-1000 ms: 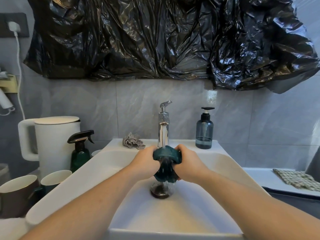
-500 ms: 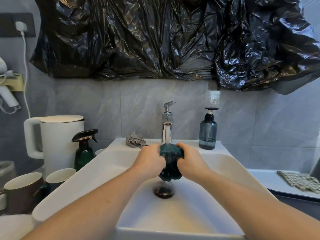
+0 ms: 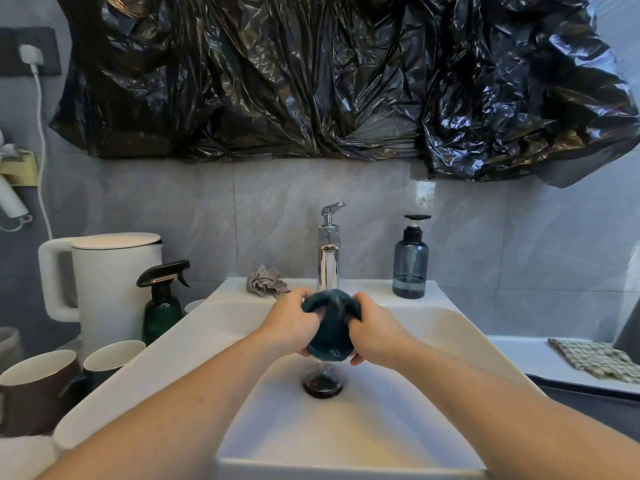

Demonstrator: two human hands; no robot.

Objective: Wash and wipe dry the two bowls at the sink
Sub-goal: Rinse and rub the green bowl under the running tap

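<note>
I hold a dark teal bowl (image 3: 329, 327) on its side under the chrome faucet (image 3: 328, 258), over the white sink (image 3: 173, 358). Water runs over the bowl and falls to the dark drain (image 3: 322, 384). My left hand (image 3: 291, 323) grips its left edge. Curled round the right edge is my right hand (image 3: 377, 337). A brown cup (image 3: 34, 393) and a dark green cup (image 3: 110, 358) stand on the counter at the left.
A crumpled grey rag (image 3: 265, 285) and a blue soap bottle (image 3: 410, 261) sit on the sink's back ledge. A white kettle (image 3: 110, 278) and green spray bottle (image 3: 162, 303) stand at the left. A checked cloth (image 3: 595, 358) lies on the right counter.
Both hands have kept their grip and turned the bowl slightly under the running water. Nothing else has moved.
</note>
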